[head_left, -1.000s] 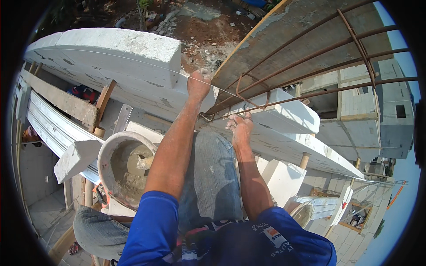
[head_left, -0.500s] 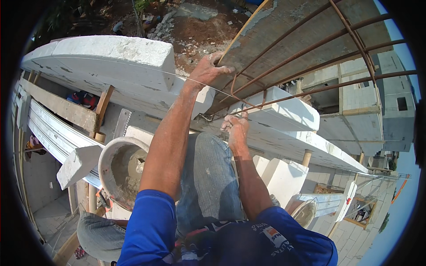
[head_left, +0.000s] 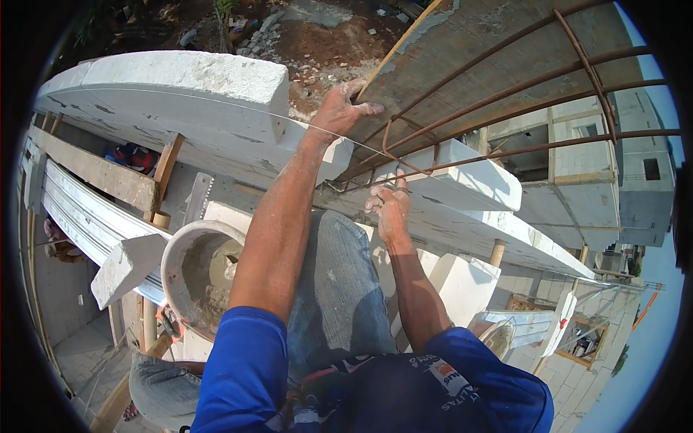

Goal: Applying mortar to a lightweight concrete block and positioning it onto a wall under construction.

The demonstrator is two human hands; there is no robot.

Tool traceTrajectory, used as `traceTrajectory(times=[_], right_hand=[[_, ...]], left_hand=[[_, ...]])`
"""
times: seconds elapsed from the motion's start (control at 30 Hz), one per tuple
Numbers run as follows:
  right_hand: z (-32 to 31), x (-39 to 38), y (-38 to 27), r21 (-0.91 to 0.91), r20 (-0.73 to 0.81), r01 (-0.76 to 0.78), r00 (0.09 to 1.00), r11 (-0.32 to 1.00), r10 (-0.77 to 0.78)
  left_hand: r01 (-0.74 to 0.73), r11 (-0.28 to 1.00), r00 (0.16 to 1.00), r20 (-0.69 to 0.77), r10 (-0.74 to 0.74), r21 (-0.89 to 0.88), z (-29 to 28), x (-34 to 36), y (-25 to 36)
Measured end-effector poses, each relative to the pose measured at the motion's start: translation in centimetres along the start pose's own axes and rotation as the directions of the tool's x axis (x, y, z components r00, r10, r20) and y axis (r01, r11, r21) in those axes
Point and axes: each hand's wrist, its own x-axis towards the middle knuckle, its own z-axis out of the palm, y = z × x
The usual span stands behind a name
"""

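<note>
My left hand (head_left: 341,112) grips the left edge of a tall plywood panel (head_left: 426,54), its thumb against the near face and its fingers partly hidden behind the edge. Rusty reinforcing bars (head_left: 498,92) run in front of that panel, with a bent stirrup (head_left: 388,138) near its lower end. Just below the stirrup, my right hand (head_left: 392,208) has its index finger raised to the bars and its other fingers curled in. What those fingers hold, if anything, is too small to tell. A thin string passes across my left wrist.
White block walls stand left (head_left: 173,86) and right (head_left: 462,177) of the panel. A bucket of wet mortar (head_left: 170,263) sits left of my knee, near a notched trowel (head_left: 198,196). Loose white blocks (head_left: 128,268) and a wooden plank (head_left: 94,162) lie around. Ground lies far below.
The view has shifted slightly against the bars and the panel. My right hand sits a little farther right, its index finger still raised. My left hand keeps its grip on the panel.
</note>
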Motion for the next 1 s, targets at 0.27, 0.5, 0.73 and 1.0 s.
traceTrajectory(times=[0.27,0.5,0.73,1.0], right_hand=[[-3.8,-4.7,-0.5,-0.695,0.098,0.464,0.818,0.550,-0.567],[-17.0,-3.9,-2.9,-0.722,-0.272,0.297,0.709,0.625,-0.651],[-26.6,1.4,-4.9,-0.435,-0.443,0.248,0.778,0.866,-0.445],[-24.4,5.6,-9.2,0.104,-0.591,0.453,0.744,0.885,-0.312]], left_hand=[[-0.013,1.000,1.000,-0.008,0.013,-0.023,-0.9,-0.4,-0.8],[0.000,0.999,1.000,-0.011,0.000,0.034,-0.2,-0.1,-0.3],[-0.039,0.999,0.999,-0.038,0.038,-0.015,-0.1,-0.1,-0.6],[-0.023,0.999,1.000,0.004,0.023,-0.027,-0.5,-0.1,-0.9]])
